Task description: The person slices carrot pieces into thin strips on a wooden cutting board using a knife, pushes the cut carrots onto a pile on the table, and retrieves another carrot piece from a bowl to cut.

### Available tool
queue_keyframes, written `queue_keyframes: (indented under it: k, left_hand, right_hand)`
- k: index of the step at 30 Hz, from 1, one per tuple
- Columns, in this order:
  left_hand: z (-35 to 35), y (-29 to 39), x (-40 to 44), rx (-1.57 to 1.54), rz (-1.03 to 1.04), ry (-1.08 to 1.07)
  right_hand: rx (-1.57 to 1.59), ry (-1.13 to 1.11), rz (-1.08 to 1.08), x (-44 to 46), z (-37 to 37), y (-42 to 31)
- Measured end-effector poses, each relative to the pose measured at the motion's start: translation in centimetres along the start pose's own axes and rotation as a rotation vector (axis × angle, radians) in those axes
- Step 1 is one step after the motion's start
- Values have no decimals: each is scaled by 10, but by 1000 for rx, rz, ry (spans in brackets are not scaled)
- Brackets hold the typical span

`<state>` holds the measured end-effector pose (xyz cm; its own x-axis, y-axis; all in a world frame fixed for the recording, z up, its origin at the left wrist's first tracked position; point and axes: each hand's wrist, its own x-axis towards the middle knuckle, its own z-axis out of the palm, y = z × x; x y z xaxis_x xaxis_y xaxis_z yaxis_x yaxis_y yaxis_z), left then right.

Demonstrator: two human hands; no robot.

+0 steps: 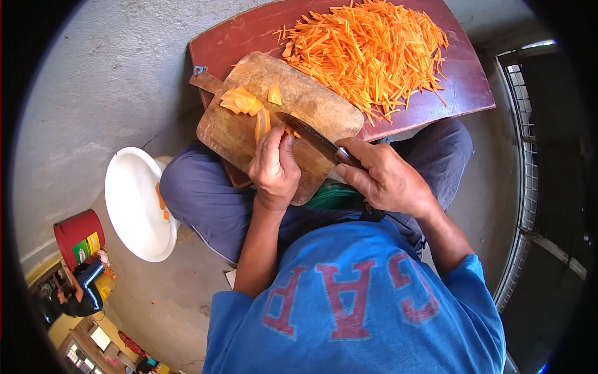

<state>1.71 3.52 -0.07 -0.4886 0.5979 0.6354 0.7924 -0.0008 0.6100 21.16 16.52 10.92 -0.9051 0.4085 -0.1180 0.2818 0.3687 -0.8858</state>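
Observation:
My right hand (392,177) is wrapped round the handle of a kitchen knife (314,138), its dark blade slanting up and left over the wooden cutting board (330,109). Close to the blade, the fingertips of my left hand (274,167) are pinched on a small orange carrot piece (290,131), mostly covered by the fingers. Thin carrot slices (240,100) lie overlapped on the board, with a long slice (262,124) reaching down to my left fingers. A single slice (275,94) rests apart from them.
A large heap of carrot strips (374,53) covers much of the red-brown table (230,47). To the left stands a white basin (134,206) with a few orange pieces inside. Beyond it are a red bucket (78,234) and another person (84,287). A metal grille (528,181) runs along the right.

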Motion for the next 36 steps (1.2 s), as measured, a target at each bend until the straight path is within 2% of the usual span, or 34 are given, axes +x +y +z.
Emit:
queue_keyframes:
  k: [9, 15, 24, 27, 30, 32, 35, 36]
  left_hand:
    - [0, 0, 0, -14, -10, 8]
    - [0, 0, -1, -19, -4, -9]
    - [3, -4, 0, -78, -31, -26]
    - [-1, -2, -2, -106, -97, -45]
    - [-3, -7, -3, -73, -117, -98]
    - [-2, -7, 1, -77, -131, -132]
    - [3, -13, 9, -28, -2, -142]
    - [5, -14, 11, -39, -38, -181]
  right_hand:
    - [-12, -24, 85, 6, 2, -10]
    - [-160, -15, -9, 11, 14, 6]
    - [-169, -109, 31, 29, 6, 29]
    - [-59, 26, -174, 29, 8, 35]
    - [89, 39, -8, 25, -1, 23]
    - [174, 43, 18, 25, -5, 30]
    - [237, 42, 119, 23, -12, 29]
    - [240, 41, 156, 21, -14, 26]
